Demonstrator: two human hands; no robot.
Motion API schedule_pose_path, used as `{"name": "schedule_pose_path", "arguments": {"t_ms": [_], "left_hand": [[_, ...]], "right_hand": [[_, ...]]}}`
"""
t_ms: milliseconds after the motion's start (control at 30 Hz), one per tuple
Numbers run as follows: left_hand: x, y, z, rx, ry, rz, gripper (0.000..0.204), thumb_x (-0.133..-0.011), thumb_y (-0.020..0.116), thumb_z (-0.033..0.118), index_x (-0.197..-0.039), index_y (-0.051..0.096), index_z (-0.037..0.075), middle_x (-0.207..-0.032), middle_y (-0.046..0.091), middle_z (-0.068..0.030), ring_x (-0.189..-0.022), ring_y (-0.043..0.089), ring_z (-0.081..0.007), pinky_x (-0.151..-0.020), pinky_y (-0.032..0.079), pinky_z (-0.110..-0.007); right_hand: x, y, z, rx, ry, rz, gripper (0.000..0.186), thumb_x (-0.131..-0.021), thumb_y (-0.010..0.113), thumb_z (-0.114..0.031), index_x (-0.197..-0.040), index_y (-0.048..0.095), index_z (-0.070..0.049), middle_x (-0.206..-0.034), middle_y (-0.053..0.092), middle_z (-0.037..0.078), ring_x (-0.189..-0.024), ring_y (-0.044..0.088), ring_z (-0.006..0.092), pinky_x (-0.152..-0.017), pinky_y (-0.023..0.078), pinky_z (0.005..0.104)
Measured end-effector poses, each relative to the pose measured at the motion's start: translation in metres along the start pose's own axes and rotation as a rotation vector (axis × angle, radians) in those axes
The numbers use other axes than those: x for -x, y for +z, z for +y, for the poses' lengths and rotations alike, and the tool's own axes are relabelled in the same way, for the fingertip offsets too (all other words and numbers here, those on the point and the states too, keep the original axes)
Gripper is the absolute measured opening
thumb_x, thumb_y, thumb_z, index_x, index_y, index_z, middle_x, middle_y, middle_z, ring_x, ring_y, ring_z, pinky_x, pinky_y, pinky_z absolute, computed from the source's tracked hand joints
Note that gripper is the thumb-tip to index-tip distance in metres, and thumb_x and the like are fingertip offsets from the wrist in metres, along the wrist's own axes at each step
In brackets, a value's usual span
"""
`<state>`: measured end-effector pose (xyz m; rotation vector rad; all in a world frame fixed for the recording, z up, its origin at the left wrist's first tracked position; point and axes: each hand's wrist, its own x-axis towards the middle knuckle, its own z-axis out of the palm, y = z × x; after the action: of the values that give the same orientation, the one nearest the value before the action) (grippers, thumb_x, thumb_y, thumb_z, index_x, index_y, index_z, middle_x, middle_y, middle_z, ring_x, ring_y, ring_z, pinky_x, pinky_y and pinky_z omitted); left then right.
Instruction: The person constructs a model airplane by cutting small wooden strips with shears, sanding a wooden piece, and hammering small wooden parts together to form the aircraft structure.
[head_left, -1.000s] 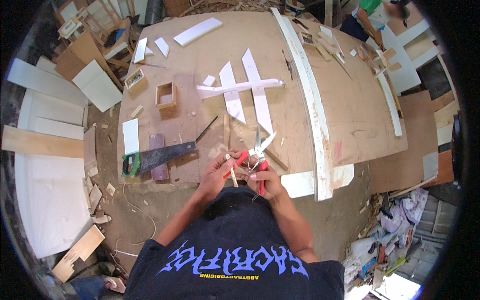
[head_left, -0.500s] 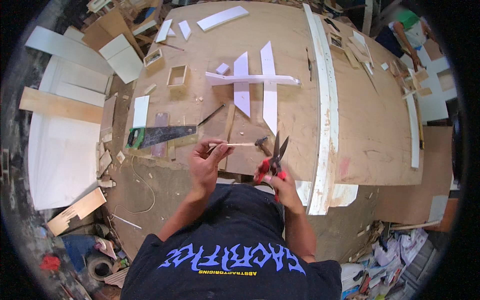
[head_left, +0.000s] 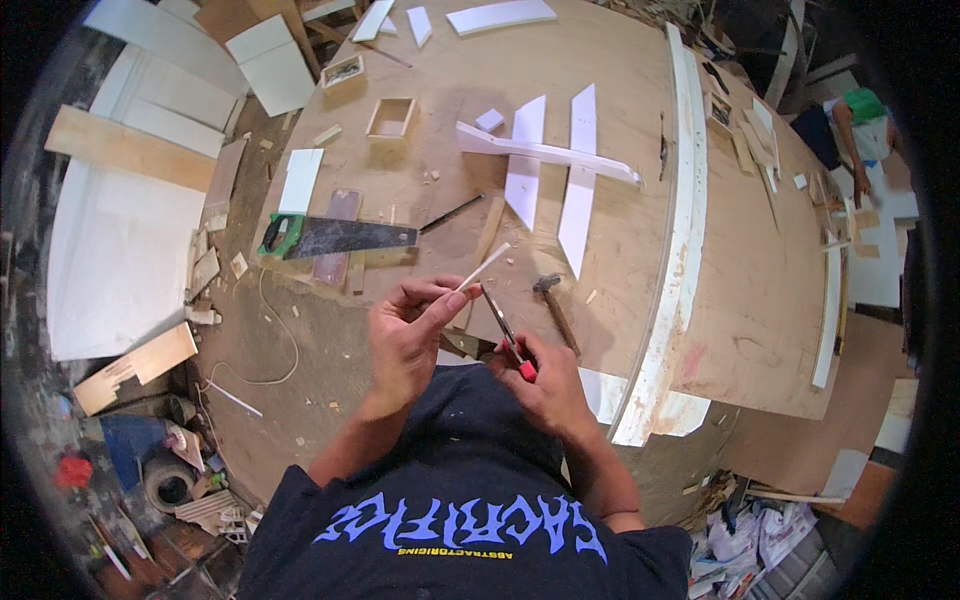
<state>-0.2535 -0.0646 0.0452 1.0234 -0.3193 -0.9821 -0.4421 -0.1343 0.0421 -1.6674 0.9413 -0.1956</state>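
Between the thumb and fingers of my left hand (head_left: 402,345) is a thin, pale strip (head_left: 487,266), tilted up to the right. My right hand (head_left: 552,388) is closed round the red handles of a pair of scissors (head_left: 502,318). The blades point up and left, with their tips beside my left fingertips, near the strip; whether they touch it I cannot tell. A hammer (head_left: 562,318) lies on the wooden work table (head_left: 420,275), just beyond my right hand. Farther off, a long white bar (head_left: 545,152) crosses two slanted white boards (head_left: 579,190).
A green-handled handsaw (head_left: 355,236) lies at the table's left, near an open wooden box (head_left: 391,118). A long white plank (head_left: 678,240) runs along the right side. Another person (head_left: 860,130) works at the far right. Offcuts lie on the floor at left.
The scissors have swung from upright, spread blades to a leftward slant beside my left fingers. The strip has gone from level to tilted upward. The whole view has shifted slightly.
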Motion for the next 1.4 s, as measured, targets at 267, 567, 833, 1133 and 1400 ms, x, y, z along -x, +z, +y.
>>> {"name": "schedule_pose_path", "arguments": {"t_ms": [267,567,833,1133,1400], "left_hand": [[-0.030,-0.049,0.042,-0.130,0.072,-0.034,0.013,-0.094,0.074,-0.001,-0.106,0.070,-0.002,-0.110,0.074,-0.0164,-0.101,0.074,-0.0234,-0.092,0.061,-0.037],[-0.069,-0.110,0.089,-0.087,0.114,-0.035,0.013,-0.093,0.074,-0.004,-0.107,0.073,-0.004,-0.106,0.076,-0.0137,-0.098,0.074,-0.0192,-0.092,0.062,-0.033],[-0.096,-0.167,0.131,-0.256,0.181,-0.109,0.016,-0.094,0.072,-0.006,-0.110,0.074,-0.006,-0.111,0.075,-0.0141,-0.097,0.074,-0.0175,-0.090,0.062,-0.031],[-0.119,-0.186,0.153,-0.307,0.147,-0.160,0.019,-0.093,0.072,-0.008,-0.112,0.074,-0.006,-0.113,0.075,-0.0142,-0.100,0.072,-0.0150,-0.090,0.061,-0.028],[-0.151,-0.198,0.154,-0.311,0.184,-0.217,0.020,-0.091,0.072,-0.011,-0.110,0.075,-0.006,-0.112,0.076,-0.0136,-0.097,0.072,-0.0134,-0.085,0.060,-0.025]], "right_hand": [[-0.037,0.055,-0.037,0.152,-0.147,0.142,0.039,-0.087,0.081,-0.033,-0.105,0.066,-0.002,-0.087,0.067,0.022,-0.080,0.066,0.0432,-0.073,0.051,0.0471],[-0.083,0.119,-0.091,0.229,-0.174,0.310,0.036,-0.089,0.079,-0.033,-0.100,0.064,-0.003,-0.079,0.063,0.019,-0.073,0.063,0.0421,-0.066,0.049,0.0483],[-0.119,0.175,-0.127,0.286,-0.155,0.350,0.030,-0.092,0.076,-0.028,-0.098,0.063,-0.002,-0.078,0.062,0.019,-0.072,0.062,0.0412,-0.066,0.049,0.0482],[-0.132,0.201,-0.149,0.257,-0.098,0.410,0.030,-0.091,0.078,-0.025,-0.096,0.064,0.001,-0.076,0.062,0.018,-0.068,0.060,0.0357,-0.067,0.049,0.0429],[-0.149,0.207,-0.168,0.243,0.002,0.410,0.031,-0.092,0.077,-0.027,-0.094,0.063,0.000,-0.079,0.065,0.021,-0.074,0.064,0.0418,-0.068,0.050,0.0472]]}}
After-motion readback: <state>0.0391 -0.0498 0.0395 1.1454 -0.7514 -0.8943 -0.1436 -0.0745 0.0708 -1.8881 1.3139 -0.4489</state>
